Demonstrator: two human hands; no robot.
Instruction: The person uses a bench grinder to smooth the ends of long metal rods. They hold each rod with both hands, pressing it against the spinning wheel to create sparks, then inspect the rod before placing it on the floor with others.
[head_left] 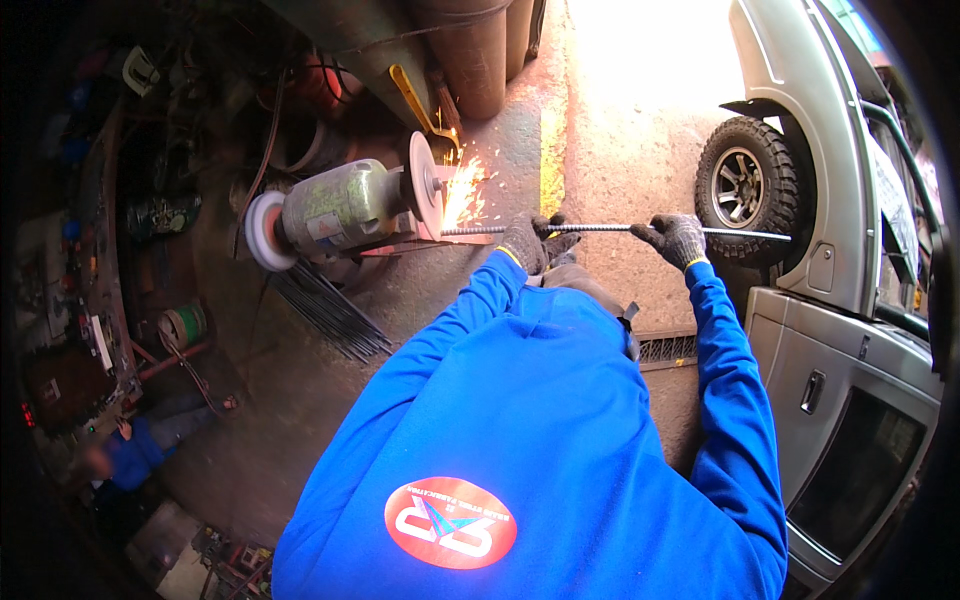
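A long ribbed steel rod (597, 227) runs level across in front of me, its left end against the right-hand wheel (421, 180) of a green bench grinder (335, 207). Orange sparks (463, 192) spray up beside that wheel. My left hand (522, 245), in a dark grey work glove, is closed round the rod a short way from the wheel. Farther right, my right hand (677, 239), gloved alike, grips the same rod with its thumb and fingers. Beyond it, the rod's free end passes in front of a vehicle's tyre.
A silver vehicle with a chunky tyre (745, 185) stands close on the right. Dark rods (335, 312) lie bundled below the grinder. A yellow bar (411, 96) and large brown cylinders (470, 60) are behind it. Another person in blue (140, 455) is at the lower left.
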